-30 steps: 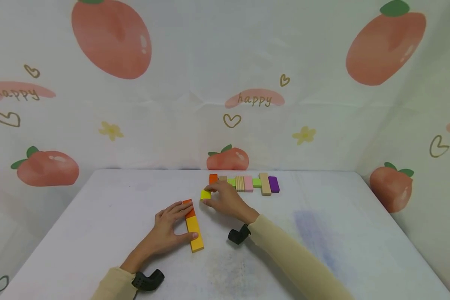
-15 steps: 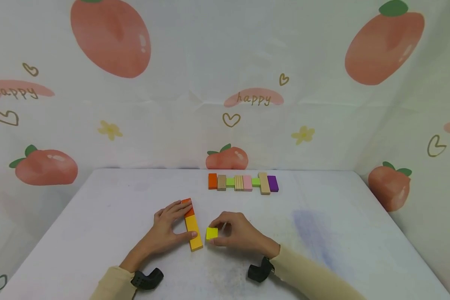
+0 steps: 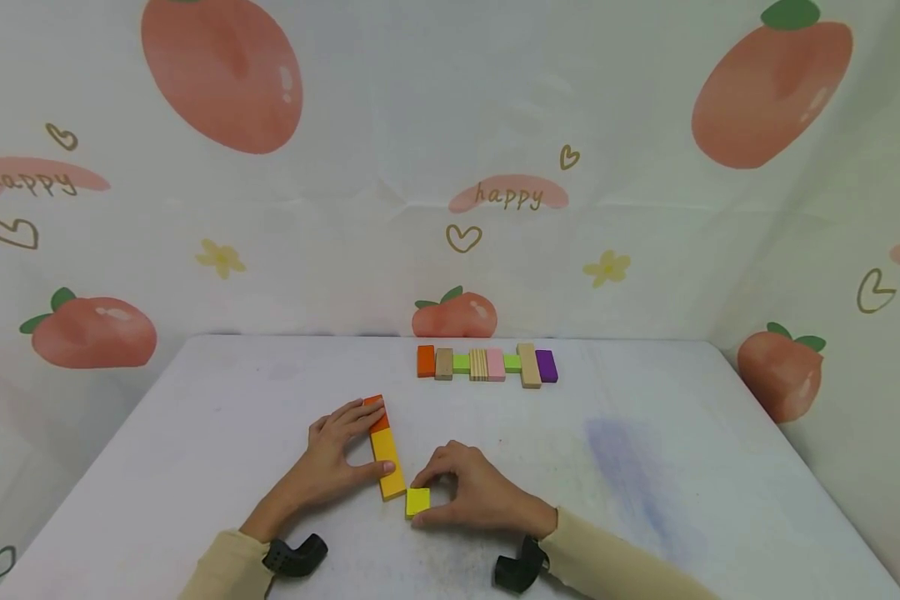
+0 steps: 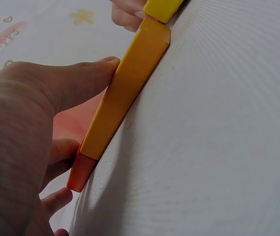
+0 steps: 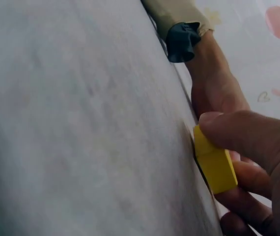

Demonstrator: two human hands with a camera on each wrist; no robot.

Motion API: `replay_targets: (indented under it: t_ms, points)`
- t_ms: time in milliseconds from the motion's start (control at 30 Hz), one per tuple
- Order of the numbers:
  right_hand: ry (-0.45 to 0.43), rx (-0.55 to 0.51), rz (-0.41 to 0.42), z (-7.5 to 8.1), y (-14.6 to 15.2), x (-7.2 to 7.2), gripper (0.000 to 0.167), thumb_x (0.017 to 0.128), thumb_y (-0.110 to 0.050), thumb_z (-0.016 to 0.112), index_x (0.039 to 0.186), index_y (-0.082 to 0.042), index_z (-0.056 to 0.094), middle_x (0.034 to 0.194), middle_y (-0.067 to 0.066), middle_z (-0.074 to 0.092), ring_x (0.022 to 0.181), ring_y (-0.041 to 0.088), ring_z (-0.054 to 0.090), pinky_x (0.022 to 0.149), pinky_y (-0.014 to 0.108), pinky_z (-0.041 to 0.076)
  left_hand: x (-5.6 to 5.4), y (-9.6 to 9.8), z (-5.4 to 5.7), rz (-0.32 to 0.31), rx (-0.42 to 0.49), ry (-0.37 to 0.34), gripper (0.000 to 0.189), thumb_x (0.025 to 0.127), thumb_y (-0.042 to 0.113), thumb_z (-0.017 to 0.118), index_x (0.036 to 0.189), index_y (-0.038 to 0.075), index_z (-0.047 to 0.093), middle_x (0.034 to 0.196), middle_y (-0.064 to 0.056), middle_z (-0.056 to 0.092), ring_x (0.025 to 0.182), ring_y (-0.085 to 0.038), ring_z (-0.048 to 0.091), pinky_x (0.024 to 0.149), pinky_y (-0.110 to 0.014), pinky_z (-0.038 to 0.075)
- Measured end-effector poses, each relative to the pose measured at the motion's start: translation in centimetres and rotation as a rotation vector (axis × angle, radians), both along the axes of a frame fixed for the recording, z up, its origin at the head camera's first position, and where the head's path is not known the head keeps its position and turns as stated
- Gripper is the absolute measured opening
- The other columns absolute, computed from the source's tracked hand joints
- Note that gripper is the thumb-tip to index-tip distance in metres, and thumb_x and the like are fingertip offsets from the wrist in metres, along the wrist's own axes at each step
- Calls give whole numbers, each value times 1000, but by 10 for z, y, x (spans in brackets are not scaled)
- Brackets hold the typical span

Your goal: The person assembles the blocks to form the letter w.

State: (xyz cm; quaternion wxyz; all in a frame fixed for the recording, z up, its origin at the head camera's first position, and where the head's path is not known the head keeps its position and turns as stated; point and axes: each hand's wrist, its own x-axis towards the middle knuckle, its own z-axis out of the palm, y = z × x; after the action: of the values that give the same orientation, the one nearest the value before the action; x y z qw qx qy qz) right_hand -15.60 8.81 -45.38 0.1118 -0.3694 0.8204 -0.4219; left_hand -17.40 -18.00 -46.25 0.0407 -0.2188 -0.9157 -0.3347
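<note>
A long amber-yellow block (image 3: 385,448) and a shorter orange block (image 3: 380,423) lie end to end in a slanting line on the white table. My left hand (image 3: 336,447) rests on them, its thumb against the amber-yellow block and its outstretched fingers at the orange one. In the left wrist view the thumb touches the amber-yellow block (image 4: 125,93) and the fingers meet the orange block (image 4: 82,172). Between thumb and fingers, my right hand (image 3: 480,492) pinches a small bright yellow block (image 3: 417,503) at the near end of the line. In the right wrist view this yellow block (image 5: 216,167) sits low against the table.
Toward the back of the table (image 3: 630,517), several blocks stand in a row: an orange block (image 3: 426,362) at its left end, wood and green ones, a pink block (image 3: 495,365), and a purple block (image 3: 546,367) at its right end. A patterned cloth (image 3: 375,192) hangs behind.
My right hand has brought the bright yellow block from near the back row toward me, down to the near end of the amber-yellow block. My left hand has stayed in place.
</note>
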Motion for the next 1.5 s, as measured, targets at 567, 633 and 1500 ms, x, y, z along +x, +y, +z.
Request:
replay_targets:
  t_ms: [567,633,1500]
  points:
    - [-5,5,-19,-3,-2,1,33,80,-39,88,107,-22,80,93,-21,63,94,2,53,81,21,46,0,0,0,5,0,0,80,81,49,80,146,10,56,154,-5,49,146,-35,30,106,-68,16]
    - [-11,6,-23,-3,-3,1,33,80,-39,88,107,-22,80,93,-21,63,94,2,53,81,21,46,0,0,0,6,1,-2,80,81,48,80,146,10,56,153,-5,49,146,-35,30,106,-68,16]
    - [-159,-179,-177,-5,23,-24,16,92,-16,76,107,-12,77,95,-3,71,81,13,59,73,21,49,3,3,0,3,-3,24,77,82,46,79,144,7,58,155,-6,46,147,-35,28,104,-68,17]
